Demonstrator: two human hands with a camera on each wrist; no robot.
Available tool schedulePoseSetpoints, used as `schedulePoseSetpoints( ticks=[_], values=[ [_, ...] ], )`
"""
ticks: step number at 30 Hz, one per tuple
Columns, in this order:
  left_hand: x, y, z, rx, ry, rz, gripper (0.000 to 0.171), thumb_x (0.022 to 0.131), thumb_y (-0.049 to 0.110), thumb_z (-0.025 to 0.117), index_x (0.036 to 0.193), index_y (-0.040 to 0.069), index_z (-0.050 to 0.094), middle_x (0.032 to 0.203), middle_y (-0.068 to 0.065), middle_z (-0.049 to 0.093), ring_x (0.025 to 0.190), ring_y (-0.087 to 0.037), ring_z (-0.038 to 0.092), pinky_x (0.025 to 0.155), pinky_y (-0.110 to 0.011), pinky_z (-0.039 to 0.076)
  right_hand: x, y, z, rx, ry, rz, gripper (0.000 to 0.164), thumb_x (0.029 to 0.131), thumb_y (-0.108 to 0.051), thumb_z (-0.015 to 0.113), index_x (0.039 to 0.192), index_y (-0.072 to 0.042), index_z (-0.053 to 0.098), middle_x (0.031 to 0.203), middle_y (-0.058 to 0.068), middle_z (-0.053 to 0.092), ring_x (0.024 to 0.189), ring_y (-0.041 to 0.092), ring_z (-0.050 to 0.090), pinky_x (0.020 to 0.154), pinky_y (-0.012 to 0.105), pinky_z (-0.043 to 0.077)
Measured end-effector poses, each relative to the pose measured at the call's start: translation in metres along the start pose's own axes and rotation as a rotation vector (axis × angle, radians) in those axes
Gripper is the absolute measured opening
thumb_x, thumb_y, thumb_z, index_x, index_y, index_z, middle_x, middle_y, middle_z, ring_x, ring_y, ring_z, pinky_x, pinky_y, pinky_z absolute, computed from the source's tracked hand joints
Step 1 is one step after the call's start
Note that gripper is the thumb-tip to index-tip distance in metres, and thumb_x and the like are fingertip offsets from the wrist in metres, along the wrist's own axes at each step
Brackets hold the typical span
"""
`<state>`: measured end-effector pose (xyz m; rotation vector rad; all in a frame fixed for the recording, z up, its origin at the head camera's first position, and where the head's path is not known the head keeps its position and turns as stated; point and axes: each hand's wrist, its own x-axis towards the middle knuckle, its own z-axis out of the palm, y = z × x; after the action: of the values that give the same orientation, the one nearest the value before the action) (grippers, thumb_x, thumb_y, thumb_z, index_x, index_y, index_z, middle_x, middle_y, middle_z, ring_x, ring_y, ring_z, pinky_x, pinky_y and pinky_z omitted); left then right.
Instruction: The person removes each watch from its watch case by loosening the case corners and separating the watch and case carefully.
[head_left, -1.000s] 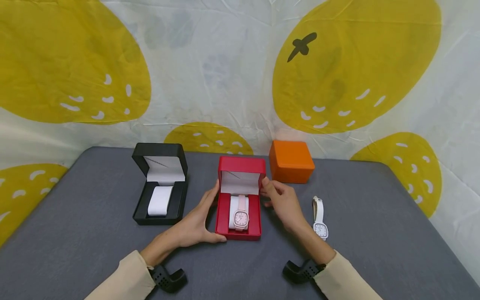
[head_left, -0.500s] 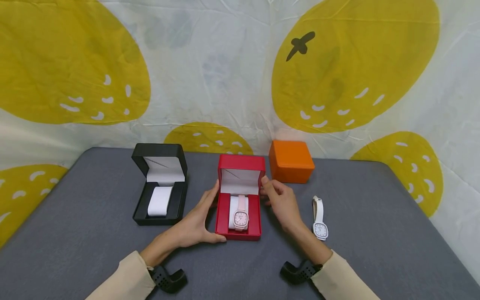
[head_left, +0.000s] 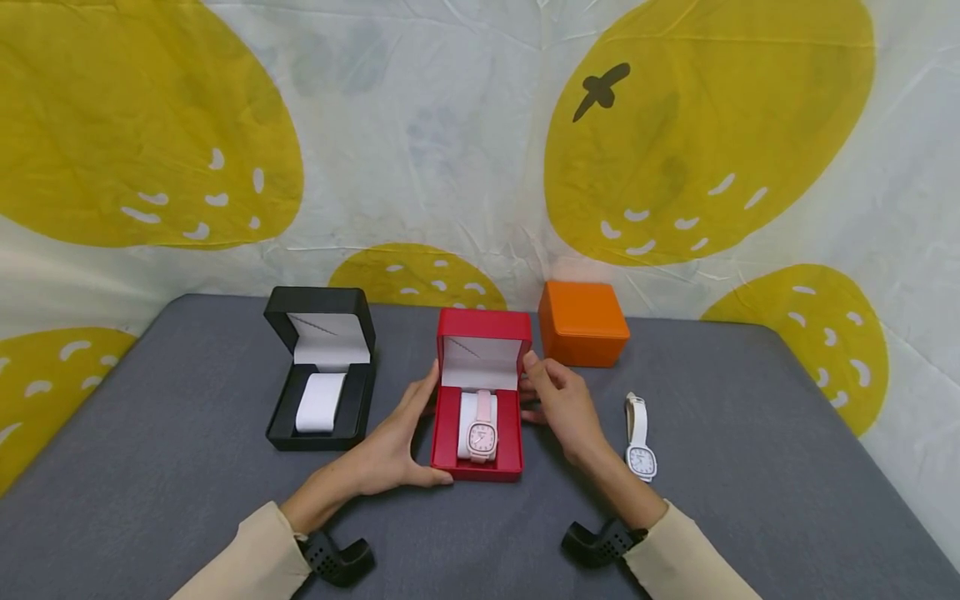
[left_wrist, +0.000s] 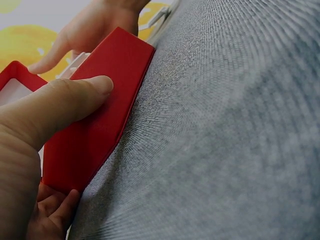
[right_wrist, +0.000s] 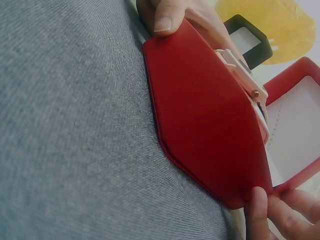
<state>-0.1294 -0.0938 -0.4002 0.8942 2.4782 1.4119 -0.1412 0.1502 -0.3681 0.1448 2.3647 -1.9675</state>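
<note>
An open red watch box stands in the middle, its lid raised. Inside, a pink wristwatch is wrapped round a white cushion. My left hand grips the box, fingers along its left side and thumb across the front wall, as the left wrist view confirms. At the right side near the hinge, my right hand has its thumb on the lid's edge and its fingers curled. In the right wrist view, its fingertips touch the box's back corner.
Left of the red box stands an open black watch box with a bare white cushion. A closed orange box sits behind on the right. A white wristwatch lies beside my right forearm on the grey tabletop.
The red lid has tipped back slightly since one second ago. My right hand's lower fingers have shifted a little at the box's side; my left hand keeps its place.
</note>
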Motion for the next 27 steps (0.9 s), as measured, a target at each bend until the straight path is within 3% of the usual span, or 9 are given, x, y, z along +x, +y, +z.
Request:
schedulePoseSetpoints(
  ticks=[16,27],
  values=[
    [0.000,0.001,0.000,-0.006,0.004,-0.001,0.122,0.057,0.034,0.083,0.142,0.031,-0.005,0.136,0.004,0.023,0.120,-0.009,0.030,0.094,-0.039,0.034,-0.002,-0.001,0.000,-0.012,-0.009,0.033,0.046,0.085,-0.050,0.050,0.106,-0.010,0.058,0.100,0.012,0.057,0.091,0.026,0.055,0.067,0.033,0.051],
    [-0.004,0.011,-0.004,-0.109,-0.023,-0.059,0.111,0.065,0.035,0.078,0.141,0.035,-0.002,0.139,0.000,0.018,0.122,-0.016,0.027,0.094,-0.040,0.035,-0.016,0.000,0.001,-0.062,-0.046,-0.010,0.042,0.085,-0.037,0.058,0.118,-0.012,0.051,0.109,0.008,0.054,0.095,0.024,0.054,0.072,0.033,0.050]
  ],
)
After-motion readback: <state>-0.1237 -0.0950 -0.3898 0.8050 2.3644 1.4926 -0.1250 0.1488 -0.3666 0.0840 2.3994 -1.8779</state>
